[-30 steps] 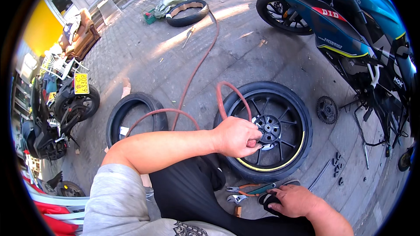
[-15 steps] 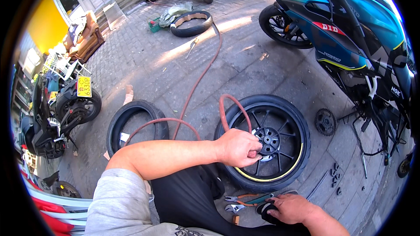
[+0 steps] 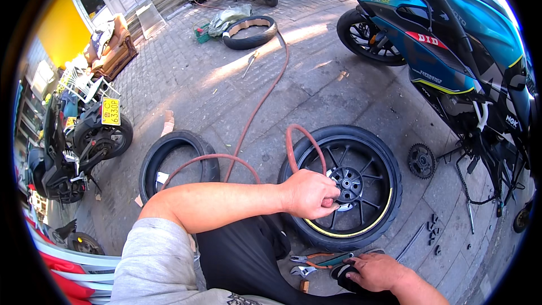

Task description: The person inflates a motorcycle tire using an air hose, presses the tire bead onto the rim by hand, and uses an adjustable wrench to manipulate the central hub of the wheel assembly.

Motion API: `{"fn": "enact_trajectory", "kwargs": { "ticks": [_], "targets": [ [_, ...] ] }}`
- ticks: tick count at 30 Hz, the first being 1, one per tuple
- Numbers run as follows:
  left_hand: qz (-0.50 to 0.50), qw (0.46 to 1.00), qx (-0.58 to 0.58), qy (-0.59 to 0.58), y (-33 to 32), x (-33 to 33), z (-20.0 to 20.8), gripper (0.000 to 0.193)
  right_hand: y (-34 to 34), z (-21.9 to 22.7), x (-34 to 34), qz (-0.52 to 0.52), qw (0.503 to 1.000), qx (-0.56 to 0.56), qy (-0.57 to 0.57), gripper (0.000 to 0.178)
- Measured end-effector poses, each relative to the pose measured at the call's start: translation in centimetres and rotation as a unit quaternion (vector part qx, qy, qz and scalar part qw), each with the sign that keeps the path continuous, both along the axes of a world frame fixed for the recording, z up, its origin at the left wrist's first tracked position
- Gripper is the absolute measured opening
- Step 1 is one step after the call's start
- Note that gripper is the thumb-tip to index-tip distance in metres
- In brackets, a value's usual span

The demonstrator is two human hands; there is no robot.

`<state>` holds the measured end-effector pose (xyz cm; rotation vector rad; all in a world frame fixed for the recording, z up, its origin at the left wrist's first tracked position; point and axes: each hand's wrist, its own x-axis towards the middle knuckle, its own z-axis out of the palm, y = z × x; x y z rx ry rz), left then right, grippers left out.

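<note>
One bent red hose sits inside our left hand's curled fingers, above the wheel lying flat. Our right hand covers a shoe, finger spread unclear; loosening our left grip could let the springy hose slip.

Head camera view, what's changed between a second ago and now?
The whole scene has slid lower in the picture, so the camera likely tilted up. Nothing was visibly grasped or released. Unchanged: the left hand still grips the red rubber hose over the black spoked wheel with its yellow rim stripe, and the right hand still rests at the black shoe.
</note>
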<state>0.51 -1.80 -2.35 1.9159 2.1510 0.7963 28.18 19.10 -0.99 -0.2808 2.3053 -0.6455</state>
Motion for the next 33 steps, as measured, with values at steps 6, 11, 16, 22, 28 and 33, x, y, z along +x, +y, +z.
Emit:
{"fn": "enact_trajectory", "kwargs": {
  "ticks": [6,11,16,22,28,33],
  "targets": [
    [-0.004,1.0,0.011,-0.005,0.0,0.0,0.0,0.029,0.0,-0.2,-0.2,0.001,1.0,0.0,-0.012,0.058],
    [0.002,1.0,-0.013,-0.008,-0.2,0.0,0.1,0.027,-0.1,-0.3,-0.3,0.007,1.0,0.007,-0.02,0.055],
    [-0.004,1.0,0.016,-0.002,0.0,0.1,-0.3,0.031,0.1,-0.5,-0.2,0.012,1.0,0.0,-0.012,0.054],
    [-0.006,1.0,0.015,0.003,-0.1,0.1,-0.7,0.03,0.0,-1.0,0.0,0.008,1.0,-0.001,0.01,0.054],
    [-0.004,1.0,0.01,-0.005,0.0,0.3,-0.4,0.031,0.1,-1.3,0.4,0.006,1.0,-0.002,0.011,0.055],
    [-0.004,1.0,0.008,0.003,-0.2,0.3,-0.2,0.032,-0.7,0.9,0.1,-0.064,0.998,-0.015,-0.014,0.039]
  ]
}}
